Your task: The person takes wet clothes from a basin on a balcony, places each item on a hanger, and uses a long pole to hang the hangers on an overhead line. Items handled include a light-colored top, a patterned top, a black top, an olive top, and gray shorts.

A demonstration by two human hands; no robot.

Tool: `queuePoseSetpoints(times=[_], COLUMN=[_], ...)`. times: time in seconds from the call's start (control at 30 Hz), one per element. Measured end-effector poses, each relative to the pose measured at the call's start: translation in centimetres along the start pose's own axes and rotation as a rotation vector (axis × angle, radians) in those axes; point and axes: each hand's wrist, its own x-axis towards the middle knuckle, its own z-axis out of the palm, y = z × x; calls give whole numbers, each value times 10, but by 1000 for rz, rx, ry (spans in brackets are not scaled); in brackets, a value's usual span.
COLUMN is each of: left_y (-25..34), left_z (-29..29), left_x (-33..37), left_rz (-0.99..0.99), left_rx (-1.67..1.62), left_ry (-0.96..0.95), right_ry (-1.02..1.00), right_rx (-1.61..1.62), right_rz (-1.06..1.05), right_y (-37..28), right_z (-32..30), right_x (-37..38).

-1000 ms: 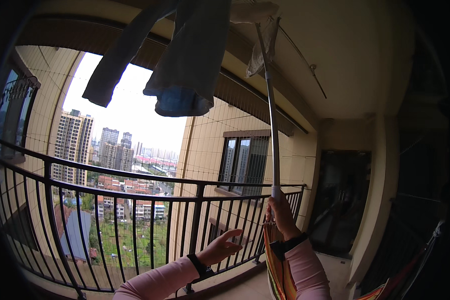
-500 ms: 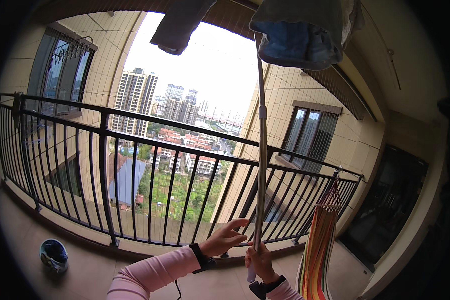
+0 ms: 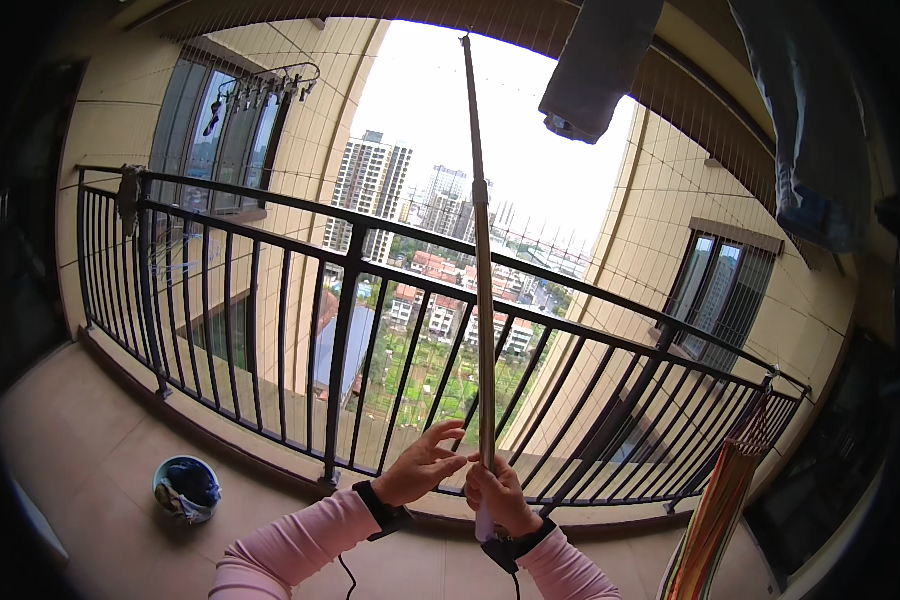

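Observation:
A long metal clothes pole (image 3: 484, 300) stands almost upright in front of me, its hooked tip up near the ceiling edge. Around its lower end, just above the pale handle, my right hand (image 3: 503, 498) is closed. My left hand (image 3: 422, 468) hovers beside the pole on its left with fingers apart and bent, holding nothing. Overhead to the right hang a grey garment (image 3: 602, 70) and a pair of blue denim trousers (image 3: 810, 140). No garment hangs on the pole's tip.
A black balcony railing (image 3: 355, 245) crosses ahead, with thin vertical wires beyond it. On the tiled floor at left stands a basin (image 3: 187, 490) of dark cloth. A clip hanger (image 3: 265, 88) hangs upper left. A striped hammock (image 3: 710, 515) is tied at the right railing.
My view has swung to the right-to-left side, so the hanging clothes sit further right. The pole's tip has come away from the denim and now shows against the sky. My right hand still grips the pole.

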Motion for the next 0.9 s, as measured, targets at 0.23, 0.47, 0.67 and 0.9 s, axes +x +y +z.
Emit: queuePoseSetpoints(times=[0.23, 0.47, 0.67, 0.9], left_y=[25, 28, 11, -20], left_z=[-144, -229, -273, -329], left_x=[-60, -93, -101, -79], left_rz=[-75, -136, -185, -236], left_rx=[55, 27, 4, 16], left_ry=[132, 244, 319, 402], right_ry=[30, 10, 44, 113], right_rx=[74, 205, 144, 65], right_rz=[-65, -116, -109, -119], right_y=[40, 64, 102, 185], right_z=[73, 96, 97, 70], right_x=[91, 170, 221, 294])
